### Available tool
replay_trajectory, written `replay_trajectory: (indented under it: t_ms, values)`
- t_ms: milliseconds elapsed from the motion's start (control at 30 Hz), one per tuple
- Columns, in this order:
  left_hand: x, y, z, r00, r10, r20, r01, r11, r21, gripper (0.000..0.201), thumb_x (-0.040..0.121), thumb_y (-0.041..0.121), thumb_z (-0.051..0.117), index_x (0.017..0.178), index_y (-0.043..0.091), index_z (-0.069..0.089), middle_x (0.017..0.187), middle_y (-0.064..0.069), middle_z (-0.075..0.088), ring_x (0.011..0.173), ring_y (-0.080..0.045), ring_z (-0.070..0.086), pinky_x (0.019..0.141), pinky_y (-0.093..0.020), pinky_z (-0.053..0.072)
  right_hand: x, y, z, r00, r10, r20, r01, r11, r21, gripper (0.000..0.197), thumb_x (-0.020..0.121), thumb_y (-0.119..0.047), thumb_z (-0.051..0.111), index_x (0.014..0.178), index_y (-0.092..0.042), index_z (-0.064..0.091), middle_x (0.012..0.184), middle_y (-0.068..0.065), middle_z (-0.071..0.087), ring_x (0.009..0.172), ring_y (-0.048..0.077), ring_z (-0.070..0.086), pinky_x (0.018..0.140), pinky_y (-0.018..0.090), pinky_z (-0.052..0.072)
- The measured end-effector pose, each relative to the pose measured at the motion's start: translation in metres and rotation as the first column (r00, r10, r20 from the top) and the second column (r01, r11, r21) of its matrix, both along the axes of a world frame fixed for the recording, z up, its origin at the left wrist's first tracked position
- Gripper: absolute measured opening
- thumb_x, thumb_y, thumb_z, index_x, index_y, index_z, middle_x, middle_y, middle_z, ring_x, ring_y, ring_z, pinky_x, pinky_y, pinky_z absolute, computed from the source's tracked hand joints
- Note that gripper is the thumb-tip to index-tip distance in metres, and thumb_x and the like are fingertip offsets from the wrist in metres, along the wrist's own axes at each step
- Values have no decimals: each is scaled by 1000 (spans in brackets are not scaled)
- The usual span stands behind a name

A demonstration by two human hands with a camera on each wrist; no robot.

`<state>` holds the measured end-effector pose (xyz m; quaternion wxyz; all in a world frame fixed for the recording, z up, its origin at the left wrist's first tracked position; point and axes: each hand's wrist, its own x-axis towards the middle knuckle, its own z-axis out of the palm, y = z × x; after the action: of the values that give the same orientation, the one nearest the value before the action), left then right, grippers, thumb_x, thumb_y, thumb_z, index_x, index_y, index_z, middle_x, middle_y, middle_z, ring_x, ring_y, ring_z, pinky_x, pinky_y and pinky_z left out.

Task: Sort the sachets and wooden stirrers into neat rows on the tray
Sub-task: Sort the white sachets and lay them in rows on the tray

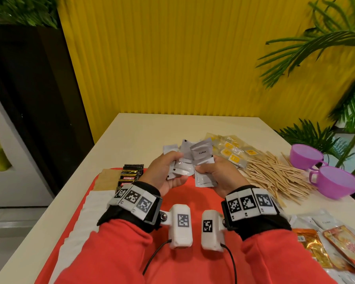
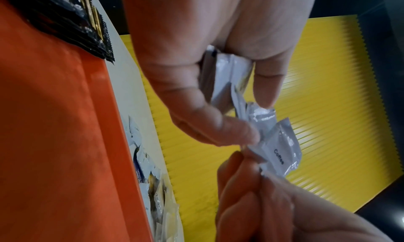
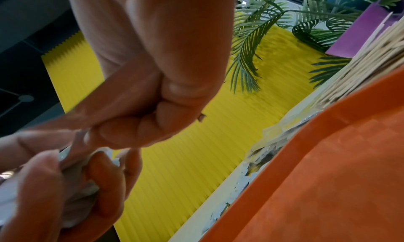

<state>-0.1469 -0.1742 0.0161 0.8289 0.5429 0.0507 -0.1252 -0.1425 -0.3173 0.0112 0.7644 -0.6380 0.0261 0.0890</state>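
Observation:
Both hands hold a bunch of silver coffee sachets (image 1: 193,162) above the far end of the red tray (image 1: 190,194). My left hand (image 1: 166,173) grips part of the bunch (image 2: 227,83) between thumb and fingers. My right hand (image 1: 215,173) pinches the other sachets, one of them marked "Coffee" (image 2: 278,152). On the tray's left side lie a row of black coffee sachets (image 1: 129,177), a brown sachet (image 1: 107,179) and white ones (image 1: 90,203). A heap of wooden stirrers (image 1: 275,177) lies on the table to the right of the tray.
Yellow-labelled clear sachets (image 1: 232,152) lie beyond the stirrers. Two purple cups (image 1: 326,171) stand at the table's right edge. Orange and white packets (image 1: 332,247) lie at the near right. A yellow ribbed wall and plants close off the far side.

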Motion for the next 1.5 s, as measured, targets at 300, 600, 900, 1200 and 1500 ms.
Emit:
replay_trajectory:
  t_ms: [300,600,900,1200,1500]
  values:
    - [-2,3,-1,999,-5,48,1,997,79,22,88,-8,50,91,11,59,80,-8,63,47,-8,62,43,-17,51,1,-9,3,992,-117,-37,119,992,48,19,84,13,50,83,-4,60,67,11,64,50,17,63,49,25,50]
    - [-2,1,-5,998,-26,56,20,994,103,26,85,-11,52,98,11,59,81,-10,60,60,-15,58,43,-16,50,-3,-8,3,996,-72,-52,75,996,52,18,85,12,49,87,0,62,71,14,67,55,21,65,50,26,53]
    - [0,1,-4,998,-24,60,14,987,162,24,85,-14,45,80,7,54,69,-11,47,51,-15,44,39,-15,40,0,-5,-3,999,-38,-28,36,997,-66,21,84,12,53,76,-6,62,60,5,65,53,18,61,58,29,50]
    - [2,8,-3,998,-52,-38,56,991,124,5,88,9,58,91,13,58,82,-9,64,65,-17,63,47,-21,53,3,-12,1,976,172,-135,-218,715,-664,12,70,-6,69,79,-5,61,74,13,54,68,22,50,63,34,32]
    - [2,7,-10,991,-121,-49,130,952,278,17,86,-2,58,93,14,59,89,-10,63,71,-18,60,45,-18,52,4,-11,-1,1000,7,-2,-7,988,-155,21,84,11,53,93,-3,64,90,16,65,75,26,62,67,31,49]
